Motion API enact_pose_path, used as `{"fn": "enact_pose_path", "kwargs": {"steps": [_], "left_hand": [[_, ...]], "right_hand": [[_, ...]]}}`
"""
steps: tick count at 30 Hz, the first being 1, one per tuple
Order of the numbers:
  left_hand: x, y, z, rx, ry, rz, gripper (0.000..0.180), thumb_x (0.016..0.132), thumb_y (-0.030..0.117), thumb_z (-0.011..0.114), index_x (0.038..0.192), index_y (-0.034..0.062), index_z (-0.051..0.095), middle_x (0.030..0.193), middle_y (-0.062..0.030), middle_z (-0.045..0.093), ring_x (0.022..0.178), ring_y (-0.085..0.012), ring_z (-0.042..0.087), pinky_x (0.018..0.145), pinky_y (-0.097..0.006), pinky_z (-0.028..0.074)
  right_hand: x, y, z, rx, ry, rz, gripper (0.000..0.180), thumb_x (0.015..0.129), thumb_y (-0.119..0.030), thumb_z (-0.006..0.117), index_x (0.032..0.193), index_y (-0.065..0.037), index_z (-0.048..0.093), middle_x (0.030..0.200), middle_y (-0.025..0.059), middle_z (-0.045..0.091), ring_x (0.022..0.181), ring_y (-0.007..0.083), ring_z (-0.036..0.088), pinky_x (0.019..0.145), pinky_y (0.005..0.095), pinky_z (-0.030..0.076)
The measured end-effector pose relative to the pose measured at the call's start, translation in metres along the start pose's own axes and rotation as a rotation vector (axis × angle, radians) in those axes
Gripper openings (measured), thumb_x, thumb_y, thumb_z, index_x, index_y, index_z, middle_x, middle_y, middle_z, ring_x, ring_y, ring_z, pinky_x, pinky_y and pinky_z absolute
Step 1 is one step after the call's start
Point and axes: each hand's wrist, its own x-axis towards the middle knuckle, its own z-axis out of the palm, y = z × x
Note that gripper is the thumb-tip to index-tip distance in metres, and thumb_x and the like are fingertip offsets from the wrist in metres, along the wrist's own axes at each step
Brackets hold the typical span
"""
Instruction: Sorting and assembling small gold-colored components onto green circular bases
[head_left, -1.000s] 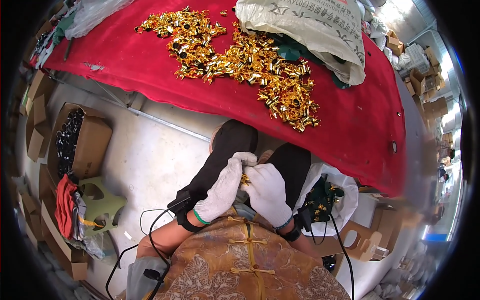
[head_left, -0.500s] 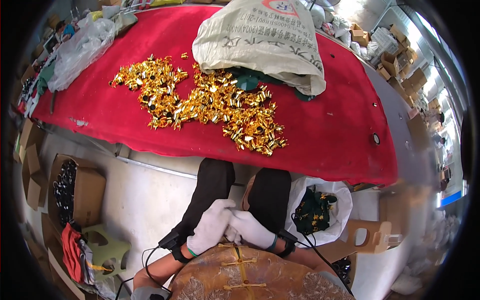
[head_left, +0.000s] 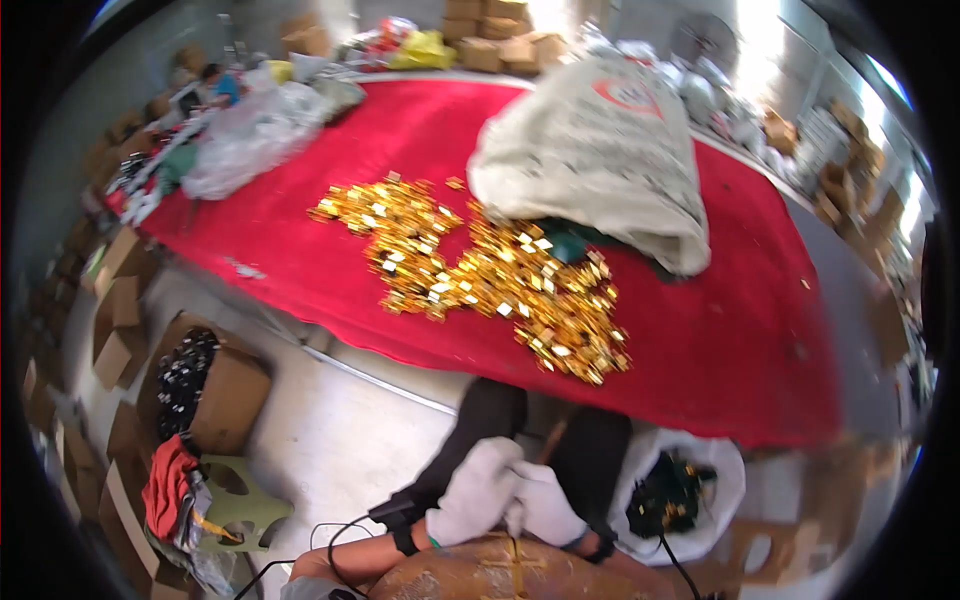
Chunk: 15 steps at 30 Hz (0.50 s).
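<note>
My left hand (head_left: pixel 476 490) and my right hand (head_left: pixel 545 502), both in white knit gloves, rest clasped together in front of my body. Their fingers are folded against each other, partly hidden, and no object shows between them. Ahead of them is a table with a red cloth (head_left: pixel 740 350). A spread pile of small shiny gold pieces (head_left: pixel 565 310) lies on it, blurred by motion. Behind the pile, a whitish woven sack (head_left: pixel 590 150) lies with its mouth toward me, and dark green pieces (head_left: pixel 568 248) show at the opening.
Right of my legs stands a white bag (head_left: pixel 728 500) holding dark green and gold pieces. At left are a carton of black parts (head_left: pixel 225 400), a pale green stool (head_left: pixel 240 510) and a red cloth bundle (head_left: pixel 168 485). Clear plastic bags (head_left: pixel 250 145) lie at the table's far left.
The whole view has shifted, so the table and my hands appear lower and farther right. My hands stay clasped, and the pile and sack keep their places on the cloth.
</note>
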Motion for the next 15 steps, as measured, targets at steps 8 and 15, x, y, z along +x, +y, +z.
{"fn": "enact_pose_path", "kwargs": {"steps": [8, 15], "left_hand": [[0.032, -0.059, 0.001, 0.130, 0.035, 0.159, 0.039, 0.111, 0.039, 0.055, 0.123, 0.0030, 0.066, 0.115, -0.0132, 0.068, 0.103, -0.0260, 0.068, 0.095, -0.036, 0.054], [0.038, -0.066, 0.007, -0.616, 0.018, -0.098, 0.039, 0.115, 0.041, 0.049, 0.119, 0.0067, 0.066, 0.100, -0.0045, 0.069, 0.098, -0.0140, 0.065, 0.089, -0.030, 0.052]], "right_hand": [[-0.017, -0.010, 0.026, -0.969, 0.258, -0.289, 0.055, 0.101, -0.027, 0.068, 0.151, -0.009, 0.054, 0.123, 0.0216, 0.073, 0.103, 0.0408, 0.074, 0.088, 0.0468, 0.060], [-0.004, 0.028, -0.003, -1.198, 0.306, -0.523, 0.047, 0.101, -0.023, 0.068, 0.142, -0.001, 0.061, 0.122, 0.0257, 0.073, 0.105, 0.0436, 0.073, 0.090, 0.0475, 0.060]]}}
